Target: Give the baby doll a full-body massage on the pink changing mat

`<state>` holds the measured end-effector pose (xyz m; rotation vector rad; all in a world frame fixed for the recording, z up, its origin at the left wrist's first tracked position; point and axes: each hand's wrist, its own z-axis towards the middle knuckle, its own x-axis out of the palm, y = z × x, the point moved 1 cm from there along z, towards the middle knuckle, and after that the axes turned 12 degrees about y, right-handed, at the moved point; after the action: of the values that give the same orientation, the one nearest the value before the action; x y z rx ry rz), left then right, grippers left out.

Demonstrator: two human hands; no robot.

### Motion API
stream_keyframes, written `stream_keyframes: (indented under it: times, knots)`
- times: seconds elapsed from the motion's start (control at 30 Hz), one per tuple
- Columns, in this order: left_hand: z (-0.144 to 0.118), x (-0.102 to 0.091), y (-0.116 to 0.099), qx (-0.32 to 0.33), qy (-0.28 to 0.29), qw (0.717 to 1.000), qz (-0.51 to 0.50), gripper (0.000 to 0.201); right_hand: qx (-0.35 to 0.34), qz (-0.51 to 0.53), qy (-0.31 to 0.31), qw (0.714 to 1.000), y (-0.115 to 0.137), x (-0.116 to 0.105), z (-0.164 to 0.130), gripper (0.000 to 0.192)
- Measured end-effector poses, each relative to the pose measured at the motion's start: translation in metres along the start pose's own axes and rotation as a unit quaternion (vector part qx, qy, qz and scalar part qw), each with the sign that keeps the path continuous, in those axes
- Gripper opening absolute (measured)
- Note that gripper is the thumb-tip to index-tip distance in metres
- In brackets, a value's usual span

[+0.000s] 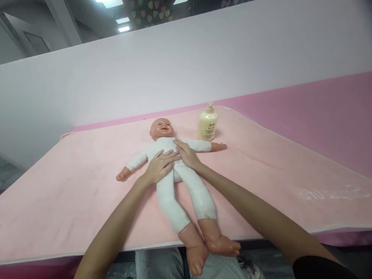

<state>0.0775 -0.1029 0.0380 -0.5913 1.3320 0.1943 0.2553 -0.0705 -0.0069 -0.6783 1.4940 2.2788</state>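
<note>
A baby doll point(171, 204) with a white cloth body lies face up on a pink towel point(81, 197). Its head points away from me, and its feet hang over the near edge. My left hand point(160, 166) rests flat across the doll's belly with fingers stretched out. Higher up, on the doll's chest, my right hand point(187, 153) lies flat with its fingers extended. The fingertips of both hands are close together at the middle of the torso. Neither hand grips anything.
A pale yellow pump bottle point(207, 124) stands upright beyond the doll's outstretched arm on the right. Behind the towel rises a white wall point(180, 63) with windows above it. A pink surface point(331, 121) shows at the right. My legs point(160, 271) are below the near edge.
</note>
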Motion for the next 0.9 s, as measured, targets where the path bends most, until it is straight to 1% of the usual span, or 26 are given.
stream_keyframes:
  times: [0.07, 0.13, 0.2, 0.3, 0.4, 0.5, 0.53, 0.6, 0.67, 0.7, 0.73, 0.8, 0.9]
  knots:
    - [0.001, -0.003, -0.001, -0.019, 0.016, 1.000, 0.018, 0.044, 0.002, 0.004, 0.000, 1.000, 0.001, 0.000, 0.000, 0.055]
    - [0.001, -0.005, -0.001, -0.034, 0.019, 0.999, 0.033, 0.045, 0.004, 0.006, 0.000, 1.000, 0.001, 0.000, 0.000, 0.057]
    - [0.002, -0.006, 0.003, -0.053, 0.011, 0.998, 0.042, 0.047, 0.003, 0.005, 0.002, 1.000, 0.001, 0.000, 0.000, 0.056]
    - [0.003, -0.004, 0.012, -0.102, -0.009, 0.994, 0.039, 0.053, 0.000, -0.017, 0.010, 1.000, 0.002, 0.000, 0.000, 0.054]
    - [0.003, 0.000, 0.022, -0.129, -0.019, 0.991, 0.019, 0.055, -0.020, -0.112, 0.008, 0.993, 0.011, -0.003, -0.004, 0.053]
    - [0.001, 0.004, 0.031, -0.140, -0.038, 0.989, -0.013, 0.057, -0.071, -0.237, 0.004, 0.969, 0.031, -0.006, -0.010, 0.049]
    - [0.000, 0.006, 0.034, -0.146, -0.049, 0.988, -0.030, 0.057, -0.098, -0.260, 0.014, 0.960, 0.038, -0.006, -0.012, 0.048]
    - [-0.001, 0.010, 0.042, -0.153, -0.080, 0.982, -0.069, 0.056, -0.162, -0.263, 0.060, 0.949, 0.051, -0.003, -0.016, 0.044]
    - [-0.003, 0.015, 0.050, -0.150, -0.117, 0.976, -0.109, 0.055, -0.211, -0.218, 0.102, 0.947, 0.059, 0.002, -0.019, 0.039]
    - [-0.004, 0.017, 0.053, -0.147, -0.138, 0.971, -0.128, 0.055, -0.222, -0.189, 0.116, 0.950, 0.061, 0.005, -0.019, 0.036]
    - [-0.004, 0.019, 0.056, -0.145, -0.162, 0.965, -0.149, 0.054, -0.224, -0.164, 0.129, 0.952, 0.062, 0.008, -0.020, 0.033]
    - [-0.006, 0.022, 0.059, -0.143, -0.213, 0.949, -0.183, 0.053, -0.207, -0.141, 0.156, 0.955, 0.063, 0.011, -0.020, 0.030]
    - [-0.007, 0.022, 0.057, -0.131, -0.272, 0.932, -0.198, 0.050, -0.149, -0.167, 0.189, 0.956, 0.063, 0.013, -0.017, 0.032]
